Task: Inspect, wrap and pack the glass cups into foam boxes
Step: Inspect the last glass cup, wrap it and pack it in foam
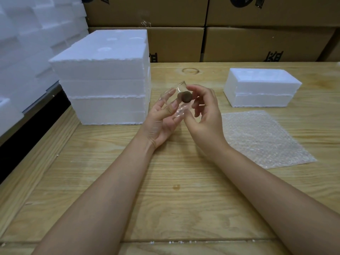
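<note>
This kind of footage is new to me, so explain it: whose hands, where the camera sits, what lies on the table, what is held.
No machine here: these are a person's two bare hands, filmed by one wide-angle camera worn on the head, looking down. The left hand and right hand together hold a small clear glass cup above a light wooden table. On the table lie a clear bubble-wrap sheet, a small white foam box and a tall stack of white foam boxes. Brown cardboard cartons stand behind.
</note>
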{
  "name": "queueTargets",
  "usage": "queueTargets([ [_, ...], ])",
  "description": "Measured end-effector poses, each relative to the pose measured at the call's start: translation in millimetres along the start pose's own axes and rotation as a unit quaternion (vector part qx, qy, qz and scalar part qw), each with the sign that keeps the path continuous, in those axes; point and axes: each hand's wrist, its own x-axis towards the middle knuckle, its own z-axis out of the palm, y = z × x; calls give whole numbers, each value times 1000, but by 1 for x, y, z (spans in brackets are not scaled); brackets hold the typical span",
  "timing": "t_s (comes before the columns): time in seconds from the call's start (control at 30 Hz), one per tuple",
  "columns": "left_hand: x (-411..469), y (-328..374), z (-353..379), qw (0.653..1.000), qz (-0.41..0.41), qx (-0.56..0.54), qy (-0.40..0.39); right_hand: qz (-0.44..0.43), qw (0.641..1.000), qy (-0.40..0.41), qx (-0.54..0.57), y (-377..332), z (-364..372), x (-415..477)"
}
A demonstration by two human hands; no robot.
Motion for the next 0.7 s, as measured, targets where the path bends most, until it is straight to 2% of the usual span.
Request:
queueTargets([
  [0.17, -3, 0, 8, 1000, -6, 9, 25, 25, 999, 18, -31, 4, 0, -1],
  [0.3, -2, -2, 16, 996, 5, 62, 56, 80, 996, 39, 11, 11, -3, 4],
  [0.43, -3, -4, 21, 992, 16, 103, 76, 83, 993, 65, 51, 14, -7, 9],
  [0.57, -1, -7, 15, 981, 37, 165, 91, 125, 983, 74, 114, 22, -12, 10],
  [0.7, 1, -11, 11, 946, 85, 277, 148, 215, 947, 71, 230, 27, -19, 13],
])
